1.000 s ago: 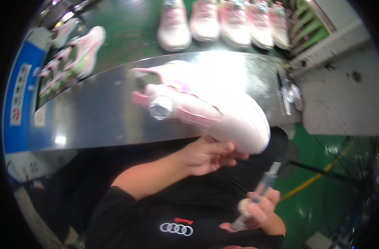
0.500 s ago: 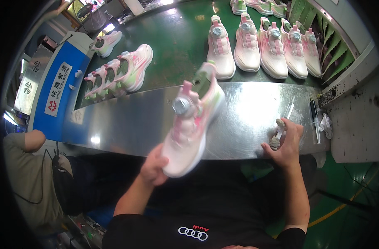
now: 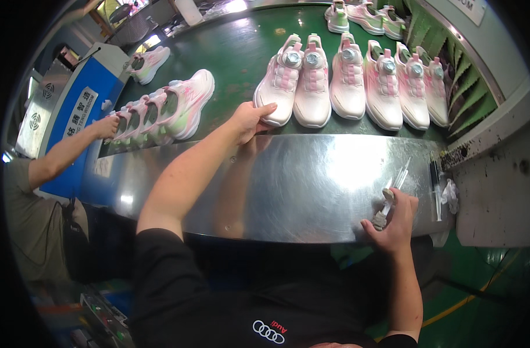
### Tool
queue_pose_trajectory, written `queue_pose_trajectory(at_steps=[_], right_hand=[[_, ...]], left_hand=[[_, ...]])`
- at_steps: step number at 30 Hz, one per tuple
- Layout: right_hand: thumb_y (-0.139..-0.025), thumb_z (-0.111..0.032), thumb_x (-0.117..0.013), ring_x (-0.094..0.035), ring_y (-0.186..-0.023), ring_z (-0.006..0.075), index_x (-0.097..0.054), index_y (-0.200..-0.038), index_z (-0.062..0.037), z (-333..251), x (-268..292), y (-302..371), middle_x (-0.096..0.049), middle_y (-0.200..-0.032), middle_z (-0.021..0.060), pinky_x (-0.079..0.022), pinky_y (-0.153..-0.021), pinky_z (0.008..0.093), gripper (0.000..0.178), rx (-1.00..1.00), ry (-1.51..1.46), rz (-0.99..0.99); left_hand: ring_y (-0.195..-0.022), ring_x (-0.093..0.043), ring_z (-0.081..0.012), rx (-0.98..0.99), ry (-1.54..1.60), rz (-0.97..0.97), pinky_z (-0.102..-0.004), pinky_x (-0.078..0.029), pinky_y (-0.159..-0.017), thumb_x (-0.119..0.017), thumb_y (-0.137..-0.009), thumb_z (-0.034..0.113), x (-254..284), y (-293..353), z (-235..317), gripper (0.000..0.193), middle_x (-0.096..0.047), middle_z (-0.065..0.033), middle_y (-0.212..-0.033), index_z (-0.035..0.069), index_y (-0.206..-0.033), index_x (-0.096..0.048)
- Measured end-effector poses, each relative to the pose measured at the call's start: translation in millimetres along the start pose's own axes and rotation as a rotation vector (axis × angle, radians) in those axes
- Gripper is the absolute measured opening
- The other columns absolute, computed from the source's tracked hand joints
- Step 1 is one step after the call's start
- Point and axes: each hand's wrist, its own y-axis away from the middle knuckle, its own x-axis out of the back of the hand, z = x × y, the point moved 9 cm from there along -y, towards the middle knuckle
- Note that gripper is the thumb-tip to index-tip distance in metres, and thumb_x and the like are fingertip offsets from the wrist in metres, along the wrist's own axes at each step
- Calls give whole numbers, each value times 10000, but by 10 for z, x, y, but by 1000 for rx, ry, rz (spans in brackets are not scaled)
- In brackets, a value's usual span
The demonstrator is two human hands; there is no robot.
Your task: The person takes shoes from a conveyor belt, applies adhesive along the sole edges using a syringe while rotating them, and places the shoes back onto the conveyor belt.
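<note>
On the near edge of the green belt [image 3: 236,43], my left hand [image 3: 249,120] grips the toe of a white and pink sneaker [image 3: 279,87] with a silver dial on its tongue. The shoe stands upright, toe toward me, close beside a matching sneaker [image 3: 312,93]. Over the steel ledge [image 3: 288,191], my right hand [image 3: 395,223] is closed around a slim clear syringe [image 3: 399,178] whose thin tip points away from me. Greyish coverings show at the fingertips of that hand.
Several more sneakers [image 3: 349,81] continue the row rightward; others [image 3: 366,18] sit at the far right. At left, a co-worker's hand [image 3: 106,126] reaches to a line of sneakers [image 3: 186,104]. Another syringe [image 3: 435,188] and crumpled white tissue [image 3: 449,194] lie near the right wall.
My left hand has carried the sneaker away from me and set it at the left end of the row. The co-worker's arm has reached in to the left shoes. My right hand still holds the syringe.
</note>
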Motion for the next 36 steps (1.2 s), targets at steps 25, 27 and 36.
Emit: queue_pose_trajectory(at_steps=[25,27,36], right_hand=[[-525,-348,-795,-429,-845,290,-469,-1129,-3,16,108,-40,-520,-980,122,-383,-760,375,768,25,-122,37],[-525,-345,-795,-429,-846,290,-468,-1130,-5,29,108,-25,-518,-976,121,-383,-759,375,767,15,-124,42],[-528,-334,-796,-434,-853,290,-449,-1147,-8,-5,128,-8,-500,-969,118,-388,-766,373,781,15,-162,6]], left_hand=[[-971,-576,-212,-498,-274,519,-310,-475,-841,-674,-724,-21,1958,525,703,557,-565,-124,-1113,-7,-1225,-432],[-889,-613,-192,-488,-311,513,-290,-492,-793,-650,-759,1,1977,675,716,367,-615,-121,-1034,-57,-1106,-543],[-1095,-488,-247,-572,-842,227,-350,-423,-904,-719,-679,96,659,2355,295,881,-426,-160,-1251,-8,-1375,-190]])
